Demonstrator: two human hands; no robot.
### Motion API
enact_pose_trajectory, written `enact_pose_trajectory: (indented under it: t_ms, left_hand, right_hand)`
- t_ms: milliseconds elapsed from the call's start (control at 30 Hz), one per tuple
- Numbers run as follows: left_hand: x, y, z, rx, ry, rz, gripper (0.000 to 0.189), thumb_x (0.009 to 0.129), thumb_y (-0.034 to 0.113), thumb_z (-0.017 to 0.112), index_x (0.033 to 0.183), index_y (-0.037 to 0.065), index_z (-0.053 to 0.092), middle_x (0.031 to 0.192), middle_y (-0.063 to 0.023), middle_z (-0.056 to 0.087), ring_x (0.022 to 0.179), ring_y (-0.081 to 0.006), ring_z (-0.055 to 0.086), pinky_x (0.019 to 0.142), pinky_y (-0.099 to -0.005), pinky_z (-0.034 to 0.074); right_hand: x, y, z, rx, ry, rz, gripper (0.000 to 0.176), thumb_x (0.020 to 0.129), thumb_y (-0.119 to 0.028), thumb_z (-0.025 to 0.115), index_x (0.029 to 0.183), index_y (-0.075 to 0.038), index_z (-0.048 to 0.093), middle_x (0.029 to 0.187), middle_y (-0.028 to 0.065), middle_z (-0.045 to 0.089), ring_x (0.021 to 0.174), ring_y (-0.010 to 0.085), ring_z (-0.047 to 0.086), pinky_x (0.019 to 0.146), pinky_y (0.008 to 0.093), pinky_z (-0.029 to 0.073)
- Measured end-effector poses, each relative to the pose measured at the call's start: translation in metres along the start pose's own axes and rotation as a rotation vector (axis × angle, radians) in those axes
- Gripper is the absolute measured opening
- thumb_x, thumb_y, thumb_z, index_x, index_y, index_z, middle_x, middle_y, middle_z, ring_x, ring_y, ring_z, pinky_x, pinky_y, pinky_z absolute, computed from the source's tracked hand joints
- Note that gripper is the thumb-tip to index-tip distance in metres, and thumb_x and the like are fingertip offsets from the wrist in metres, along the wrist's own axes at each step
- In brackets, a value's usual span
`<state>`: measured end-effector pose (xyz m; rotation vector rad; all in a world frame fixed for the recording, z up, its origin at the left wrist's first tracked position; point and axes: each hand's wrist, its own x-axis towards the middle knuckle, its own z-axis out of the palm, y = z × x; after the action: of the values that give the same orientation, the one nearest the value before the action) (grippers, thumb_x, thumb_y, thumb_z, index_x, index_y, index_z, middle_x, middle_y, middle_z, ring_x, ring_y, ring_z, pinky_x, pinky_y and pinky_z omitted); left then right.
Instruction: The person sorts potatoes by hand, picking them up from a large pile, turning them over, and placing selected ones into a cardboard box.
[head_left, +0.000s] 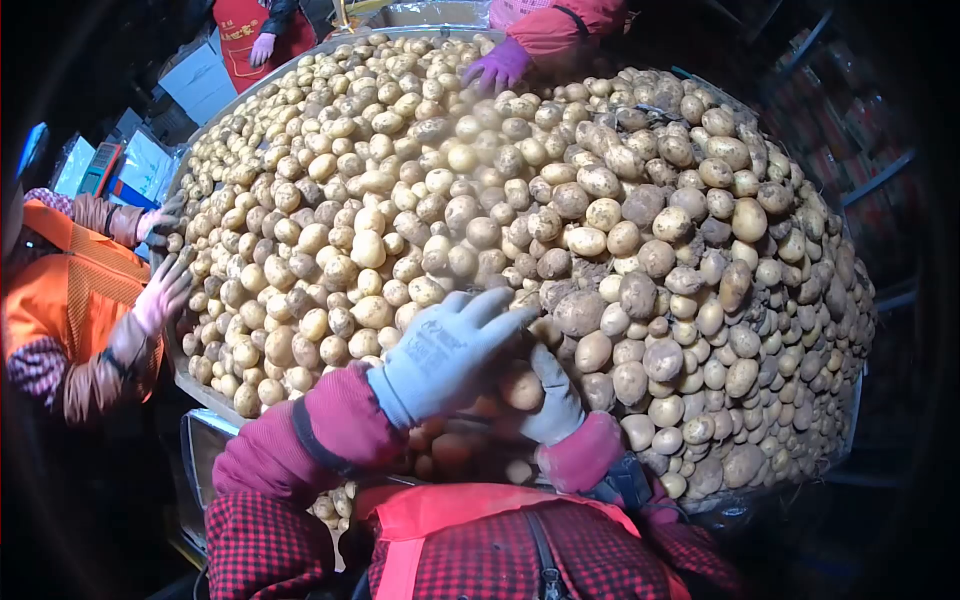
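Note:
A broad heap of potatoes (369,249) fills the view in front of me, some smooth and pale, others coated in soil. My left hand (445,352), in a light grey-blue glove, is over the near edge of the heap, its visible fingers stretched out and apart. Just right of it, my right hand (556,408) in a similar glove curls round a single potato (521,389); part of its grip is hidden. Below my hands, more potatoes (451,449) lie in shadow close to my body.
A person in an orange vest (75,275) stands at the left, gloved hands by the heap's rim. Across the heap, a purple-gloved hand (498,66) reaches onto the potatoes. Another person in a red apron (243,42) stands behind. White boxes (200,82) are at the upper left.

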<state>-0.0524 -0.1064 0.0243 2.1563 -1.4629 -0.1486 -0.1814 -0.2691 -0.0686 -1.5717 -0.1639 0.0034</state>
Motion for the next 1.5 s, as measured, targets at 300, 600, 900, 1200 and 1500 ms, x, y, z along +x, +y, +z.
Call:
enact_pose_trajectory:
  t_ms: [300,600,900,1200,1500]
  left_hand:
    - [-0.017,-0.003,0.024,-0.596,0.134,-0.133,0.089,0.08,0.04,0.082,0.154,0.008,0.044,0.145,-0.0226,0.053,0.135,-0.0374,0.051,0.114,-0.0457,0.04]
    - [-0.01,0.004,0.016,-0.398,0.226,-0.159,0.036,0.096,0.024,0.067,0.124,0.001,0.068,0.112,-0.0169,0.071,0.109,-0.0349,0.066,0.095,-0.0408,0.051]
    - [0.0,-0.025,0.022,-0.362,0.131,0.221,0.054,0.097,0.037,0.059,0.136,0.001,0.057,0.129,-0.0234,0.059,0.113,-0.0403,0.058,0.096,-0.0489,0.045]
    - [0.0,-0.083,0.003,0.005,-0.083,0.036,0.069,0.089,0.05,0.067,0.142,0.008,0.054,0.132,-0.0156,0.059,0.127,-0.0349,0.052,0.107,-0.047,0.037]
    - [-0.05,-0.084,-0.009,0.352,-0.021,-0.091,0.038,0.073,0.029,0.075,0.11,0.019,0.068,0.13,-0.0051,0.059,0.128,-0.0308,0.051,0.102,-0.0554,0.038]
  right_hand:
    - [-0.023,0.0,0.016,1.121,0.248,0.387,0.046,0.105,-0.032,0.055,0.143,-0.008,0.051,0.13,0.0123,0.062,0.114,0.0268,0.064,0.098,0.0441,0.055]
    - [0.012,-0.068,0.009,0.641,0.032,0.209,0.026,0.089,-0.011,0.07,0.115,-0.009,0.069,0.11,0.0115,0.071,0.097,0.0235,0.07,0.083,0.0382,0.057]
    - [0.013,-0.034,0.009,0.544,-0.083,0.157,0.044,0.088,-0.033,0.075,0.125,-0.01,0.068,0.129,0.0093,0.064,0.114,0.0247,0.062,0.094,0.0405,0.051]
    - [-0.003,-0.004,0.011,1.16,0.195,0.604,0.07,0.092,-0.069,0.061,0.131,-0.011,0.054,0.11,0.0136,0.067,0.071,0.0227,0.066,0.056,0.0353,0.055]
    - [-0.003,-0.008,0.008,1.117,0.232,0.596,0.07,0.092,-0.067,0.061,0.132,-0.01,0.055,0.112,0.0133,0.067,0.075,0.0231,0.067,0.057,0.0351,0.057]
